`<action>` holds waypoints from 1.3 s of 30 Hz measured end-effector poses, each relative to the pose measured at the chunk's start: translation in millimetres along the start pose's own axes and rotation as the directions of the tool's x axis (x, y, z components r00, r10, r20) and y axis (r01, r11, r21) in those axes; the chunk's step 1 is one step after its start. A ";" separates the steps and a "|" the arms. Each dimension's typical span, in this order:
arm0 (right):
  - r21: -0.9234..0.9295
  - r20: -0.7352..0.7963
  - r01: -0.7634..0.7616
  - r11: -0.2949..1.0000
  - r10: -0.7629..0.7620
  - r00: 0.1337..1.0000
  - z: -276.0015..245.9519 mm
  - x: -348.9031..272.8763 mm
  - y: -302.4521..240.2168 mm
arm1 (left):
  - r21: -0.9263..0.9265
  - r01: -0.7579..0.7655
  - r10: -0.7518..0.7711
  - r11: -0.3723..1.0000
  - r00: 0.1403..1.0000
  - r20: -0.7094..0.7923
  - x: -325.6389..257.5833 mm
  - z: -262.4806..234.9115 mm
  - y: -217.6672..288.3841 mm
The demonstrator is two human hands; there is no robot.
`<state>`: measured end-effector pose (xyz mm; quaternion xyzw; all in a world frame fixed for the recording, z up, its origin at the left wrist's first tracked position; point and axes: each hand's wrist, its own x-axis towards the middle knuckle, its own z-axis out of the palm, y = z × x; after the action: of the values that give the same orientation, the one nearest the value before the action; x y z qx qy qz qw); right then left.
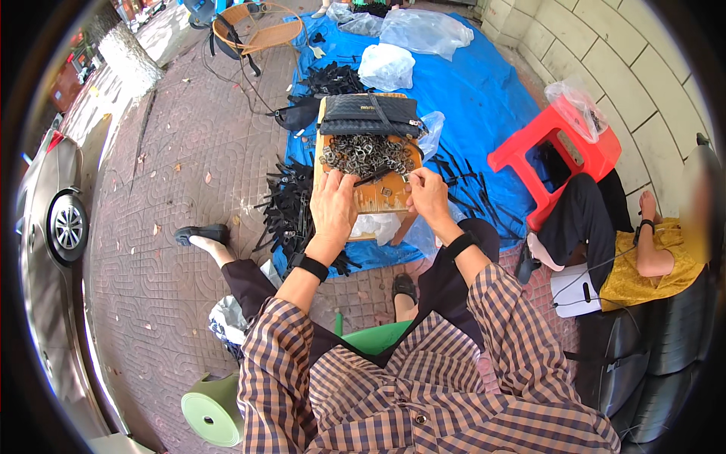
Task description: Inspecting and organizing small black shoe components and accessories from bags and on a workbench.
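Both of my hands are over the near part of a worn wooden board (366, 201). My left hand (334, 203) is closed at its left edge, its fingertips pinching a thin black strap (372, 177). The strap slants across the board toward my right hand (429, 198). That hand is closed in a pinch at the right edge; a small glint shows at its fingertips, too small to name. Just beyond my fingers lies a heap of small metal buckles (367, 153). One loose buckle (386, 191) rests on bare wood between my hands. A black woven bag (368, 113) lies behind the heap.
Black straps (291, 203) pile up left of the board, on a blue tarp (484, 98). A red plastic stool (522, 155) stands to the right, near a seated person in a yellow top (658, 265). A wicker chair (265, 34) stands far left; a green stool (212, 412), near left.
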<state>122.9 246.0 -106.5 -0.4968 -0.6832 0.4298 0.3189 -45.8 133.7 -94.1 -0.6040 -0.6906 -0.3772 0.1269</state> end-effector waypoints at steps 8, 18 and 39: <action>0.485 0.331 -0.272 0.831 0.113 0.937 -28.1 -55.9 -25.6 | -0.670 0.587 -0.454 0.454 0.800 0.393 -39.8 -33.0 21.3; 0.469 0.599 -0.474 0.745 0.126 0.791 -32.8 -171.5 -32.1 | -0.608 0.784 -0.260 0.125 0.617 0.742 -150.7 -101.5 78.9; 0.255 0.617 -0.436 0.863 0.201 0.761 -21.8 -225.0 -20.6 | -0.625 0.778 -0.519 0.062 0.560 0.646 -178.9 -116.2 109.4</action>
<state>201.6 34.7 -80.5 -0.3833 -0.5520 0.7322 0.1108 66.0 -78.3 -87.4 -0.2341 -0.5904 -0.6073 -0.4773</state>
